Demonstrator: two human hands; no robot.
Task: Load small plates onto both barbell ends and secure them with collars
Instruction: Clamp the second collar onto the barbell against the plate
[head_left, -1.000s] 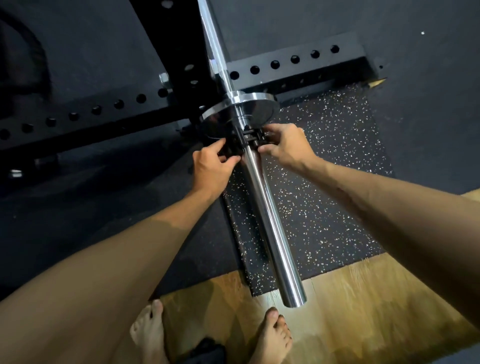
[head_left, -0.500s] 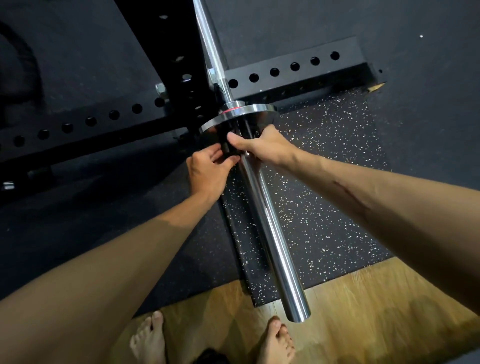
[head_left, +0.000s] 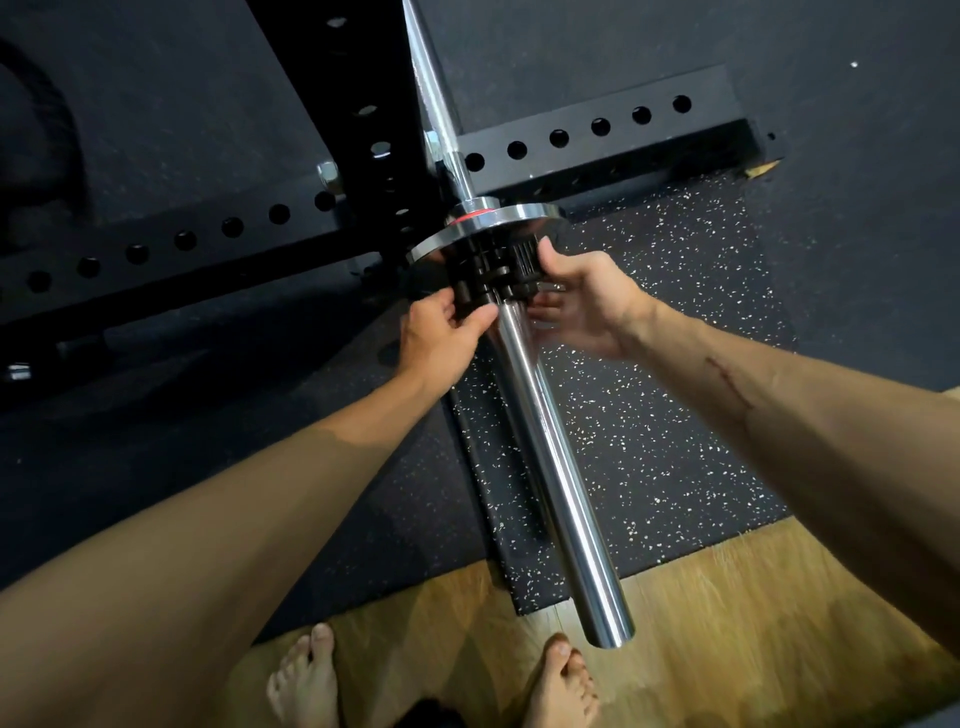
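A chrome barbell sleeve (head_left: 556, 467) runs from the rack toward me, its free end above my feet. A small shiny plate (head_left: 498, 221) sits far up the sleeve against the shoulder with a red ring. A black clamp collar (head_left: 498, 270) is on the sleeve right against the plate. My left hand (head_left: 441, 338) pinches the collar's left side. My right hand (head_left: 587, 306) grips its right side, thumb on the ribbed lever.
The black rack's perforated beams (head_left: 597, 135) cross behind the plate. A speckled rubber mat (head_left: 649, 415) lies under the sleeve, with a wooden floor (head_left: 727, 623) near my bare feet (head_left: 561, 686). A dark curved shape lies at the far left.
My right hand has shifted from on top of the collar to its right side, exposing the collar. The left hand stays on the left side. The view has tilted slightly.
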